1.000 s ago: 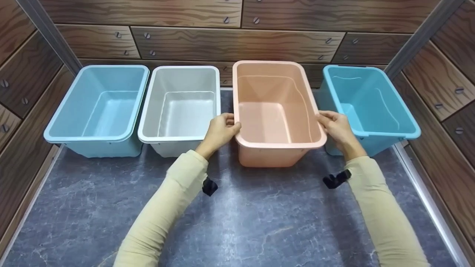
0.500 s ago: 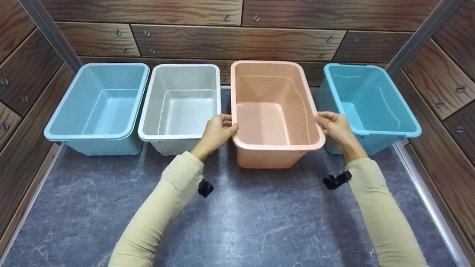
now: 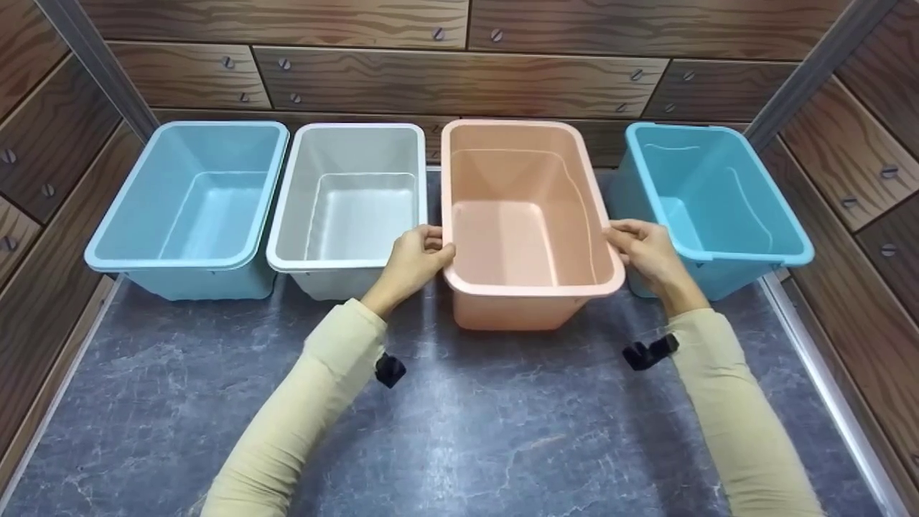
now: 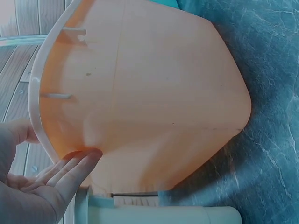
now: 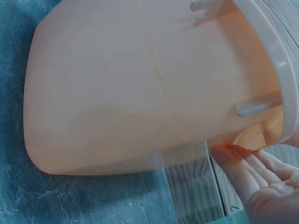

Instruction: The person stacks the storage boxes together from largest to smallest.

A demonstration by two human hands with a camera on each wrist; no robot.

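**Reaching forward, pinching on both sides**

The left arm (image 3: pixel 298 416), clad in pale yellow to the wrist, slants forward and inward over the bench (image 3: pixel 517 445). The right arm (image 3: pixel 747 416), clad alike, leans inward near the bench's right edge. The left hand (image 3: pixel 411 263) pinches, its thumb opposite nearly straight fingers (image 4: pixel 74 172). The right hand (image 3: pixel 648 255), well apart, pinches with fingers (image 5: pixel 247 168) side by side, its thumb partly hidden.

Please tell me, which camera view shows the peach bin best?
The head view, because it shows the inside, front wall and nearly the whole rim of the peach bin. The left wrist view shows mainly outer wall, plus part of the rim by the left hand; the right wrist view likewise, by the right hand.
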